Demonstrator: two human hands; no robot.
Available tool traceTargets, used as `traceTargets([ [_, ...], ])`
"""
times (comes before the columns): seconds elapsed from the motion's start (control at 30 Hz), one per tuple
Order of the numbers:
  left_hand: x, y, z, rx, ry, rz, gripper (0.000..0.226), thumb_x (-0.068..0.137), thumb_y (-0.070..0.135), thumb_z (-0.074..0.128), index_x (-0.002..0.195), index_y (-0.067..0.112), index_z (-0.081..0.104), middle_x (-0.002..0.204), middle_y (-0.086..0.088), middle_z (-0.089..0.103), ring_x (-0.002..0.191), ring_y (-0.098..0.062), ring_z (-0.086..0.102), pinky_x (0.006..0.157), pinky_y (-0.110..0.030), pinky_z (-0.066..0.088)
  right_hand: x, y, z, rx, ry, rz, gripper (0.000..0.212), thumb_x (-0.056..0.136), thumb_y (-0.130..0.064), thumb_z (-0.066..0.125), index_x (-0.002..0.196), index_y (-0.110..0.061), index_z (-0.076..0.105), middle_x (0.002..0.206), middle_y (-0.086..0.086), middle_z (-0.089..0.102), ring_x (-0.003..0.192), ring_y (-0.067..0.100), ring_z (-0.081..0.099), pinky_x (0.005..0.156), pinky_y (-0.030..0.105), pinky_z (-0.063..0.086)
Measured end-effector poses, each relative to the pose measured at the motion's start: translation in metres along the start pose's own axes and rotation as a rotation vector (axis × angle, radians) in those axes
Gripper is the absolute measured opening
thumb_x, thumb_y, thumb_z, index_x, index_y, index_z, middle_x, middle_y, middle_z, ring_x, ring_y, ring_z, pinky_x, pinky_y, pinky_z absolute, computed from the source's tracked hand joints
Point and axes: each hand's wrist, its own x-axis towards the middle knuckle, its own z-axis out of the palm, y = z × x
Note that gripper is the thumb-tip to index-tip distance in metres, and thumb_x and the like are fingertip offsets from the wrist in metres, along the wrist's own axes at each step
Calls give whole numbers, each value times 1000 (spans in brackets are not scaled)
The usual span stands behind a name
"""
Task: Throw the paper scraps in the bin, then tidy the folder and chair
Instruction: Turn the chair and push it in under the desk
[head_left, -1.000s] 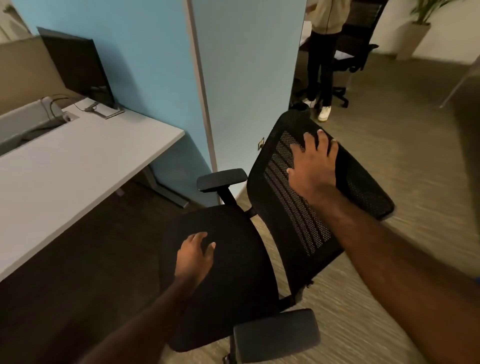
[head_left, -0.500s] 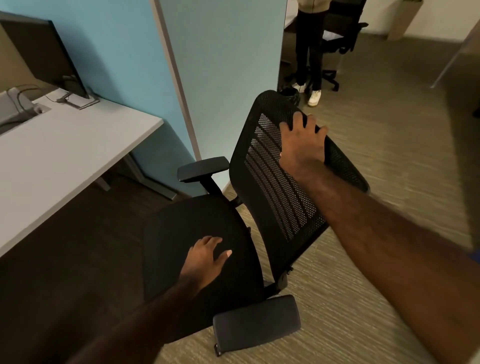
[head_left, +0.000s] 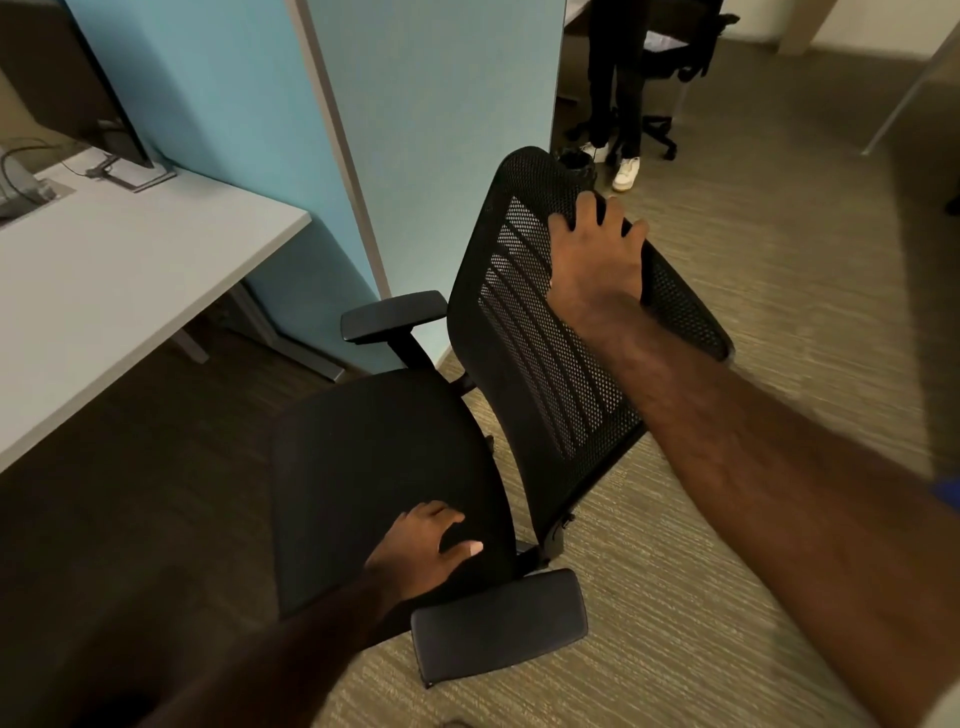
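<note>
A black office chair with a mesh back and two padded armrests stands on the carpet in the middle of the head view, its seat turned towards the desk. My right hand grips the top edge of the mesh back, fingers curled over the rim. My left hand lies flat on the near side of the seat, fingers apart, beside the near armrest. I see no folder, paper scraps or bin.
A white desk stands to the left with a monitor at its back. A blue partition rises behind the chair. A person's legs and another black chair are beyond it. Carpet lies to the right.
The chair has swung and rolled a little towards the desk. My right hand's fingers have curled over the back's top edge. My left hand has slid towards the near side of the seat.
</note>
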Motion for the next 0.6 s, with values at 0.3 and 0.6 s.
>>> traceTargets([
  [0.3,-7,6,13,-9,-95,1,76,85,83,41,139,31,55,139,9,57,127,-7,52,106,-32,45,-6,1,-2,5,0,-12,74,89,-22,77,155,-17,44,165,20,30,152,45,31,117,64,35],
  [0.6,-16,19,32,-155,-333,-79,91,68,87,61,139,31,57,128,9,69,110,-2,65,95,-30,56,-11,4,0,9,4,-7,72,88,-18,76,154,-16,46,166,20,30,153,46,28,119,66,32],
])
